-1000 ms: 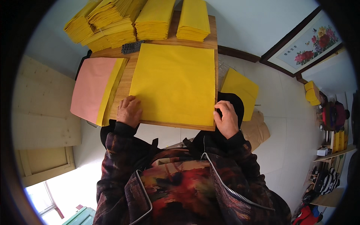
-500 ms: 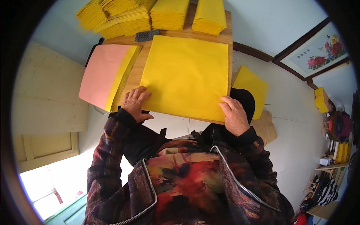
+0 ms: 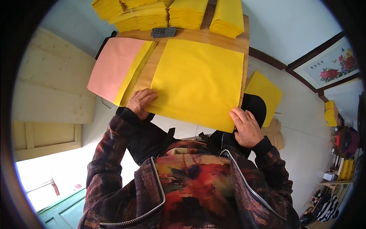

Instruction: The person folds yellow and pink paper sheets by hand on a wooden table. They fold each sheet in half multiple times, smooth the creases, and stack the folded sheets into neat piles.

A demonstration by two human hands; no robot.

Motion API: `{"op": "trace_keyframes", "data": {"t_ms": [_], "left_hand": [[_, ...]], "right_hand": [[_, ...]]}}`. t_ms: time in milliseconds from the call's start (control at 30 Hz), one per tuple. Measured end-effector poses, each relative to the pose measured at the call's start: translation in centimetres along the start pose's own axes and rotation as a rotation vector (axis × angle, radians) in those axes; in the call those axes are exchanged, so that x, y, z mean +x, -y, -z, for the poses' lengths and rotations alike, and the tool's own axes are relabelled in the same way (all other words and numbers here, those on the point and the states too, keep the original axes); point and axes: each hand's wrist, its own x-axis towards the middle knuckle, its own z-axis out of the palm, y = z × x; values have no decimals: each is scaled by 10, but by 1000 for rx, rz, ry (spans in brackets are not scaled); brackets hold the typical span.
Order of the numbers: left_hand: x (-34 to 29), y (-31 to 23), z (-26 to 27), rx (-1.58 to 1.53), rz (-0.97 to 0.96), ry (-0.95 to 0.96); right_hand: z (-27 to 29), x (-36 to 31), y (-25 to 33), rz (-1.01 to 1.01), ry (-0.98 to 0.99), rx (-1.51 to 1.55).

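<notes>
A large yellow paper sheet [image 3: 200,82] lies on the wooden table in front of me, its near edge jutting out past the tabletop. My left hand [image 3: 141,104] is closed on the sheet's near left corner, fingers on top and thumb tucked low at the edge. At the near right corner my right hand [image 3: 247,126] also grips the sheet, with its fingertips over the edge. Left of the sheet is a flat pile with a pink top sheet [image 3: 114,68] and yellow sheets [image 3: 136,72] showing along its right side.
Thick stacks of folded yellow paper [image 3: 185,14] stand along the table's [image 3: 194,35] back. A dark grey textured block [image 3: 163,32] lies before them. Beyond the table's right side are yellow sheets [image 3: 267,93] and brown paper [image 3: 275,135]. Shelves [image 3: 337,181] line the far right.
The view has shifted, so the table sits farther right in it. My left thumb, stretched out before, is now drawn in at the sheet's edge. My right hand stays at its corner.
</notes>
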Motion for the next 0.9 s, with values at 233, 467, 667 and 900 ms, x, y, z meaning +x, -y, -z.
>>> {"op": "trace_keyframes", "data": {"t_ms": [233,467,667,900], "left_hand": [[1,13,6,-126,-24,9],[2,22,0,-296,20,-18],[5,26,5,-452,114,53],[8,33,14,-630,182,145]], "right_hand": [[-10,3,-6,-17,-63,-42],[-16,6,-9,-54,-145,27],[-13,8,-10,-65,-161,90],[-13,11,-17,-18,-157,120]]}}
